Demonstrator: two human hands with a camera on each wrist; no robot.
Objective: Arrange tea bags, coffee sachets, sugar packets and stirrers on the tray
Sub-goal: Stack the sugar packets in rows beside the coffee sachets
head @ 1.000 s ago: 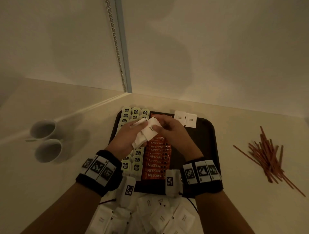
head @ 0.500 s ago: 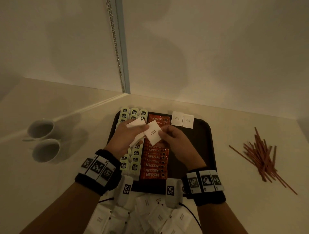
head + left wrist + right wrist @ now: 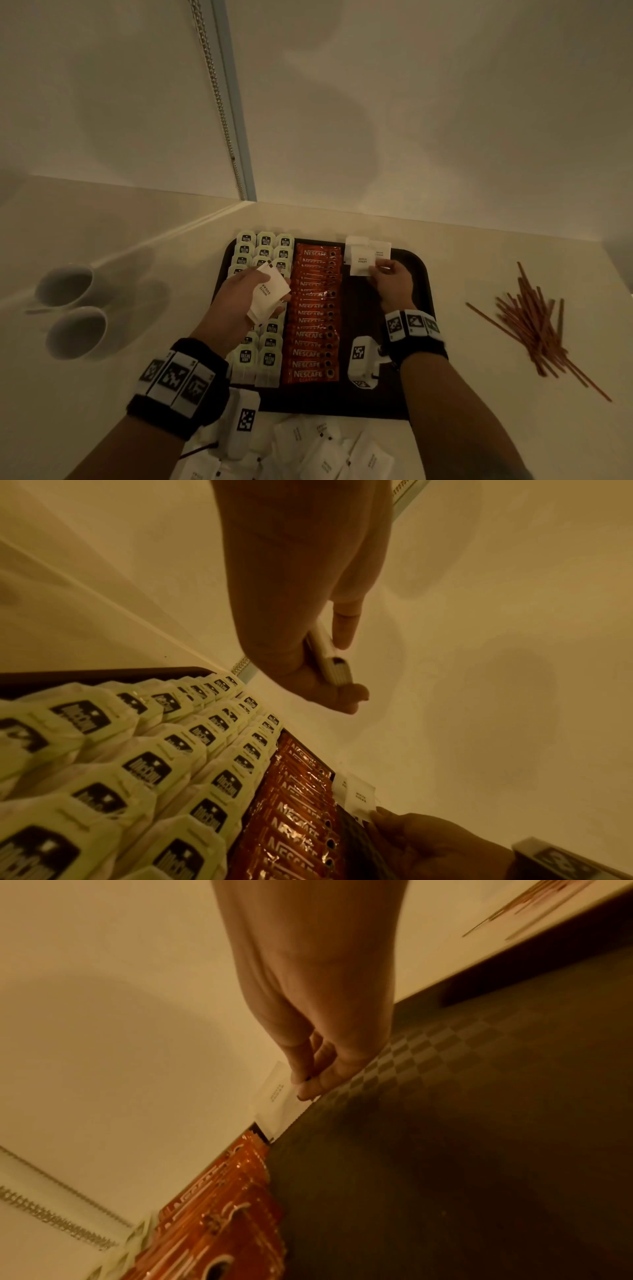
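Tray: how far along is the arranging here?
Done: tea bags and coffee sachets lie in rows on the tray. In hand: right hand sets a sugar packet at the far edge; left hand holds a stack. Left: loose packets and stirrers off-tray.

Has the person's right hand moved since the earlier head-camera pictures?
Yes. The right hand has gone from above the Nescafe sachets rightwards and away, to the tray's far edge, setting a sugar packet there.

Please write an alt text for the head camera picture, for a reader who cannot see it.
The right hand sets a sugar packet at the far end of a dark tray, beside coffee sachets and tea bags; the left hand holds more packets.
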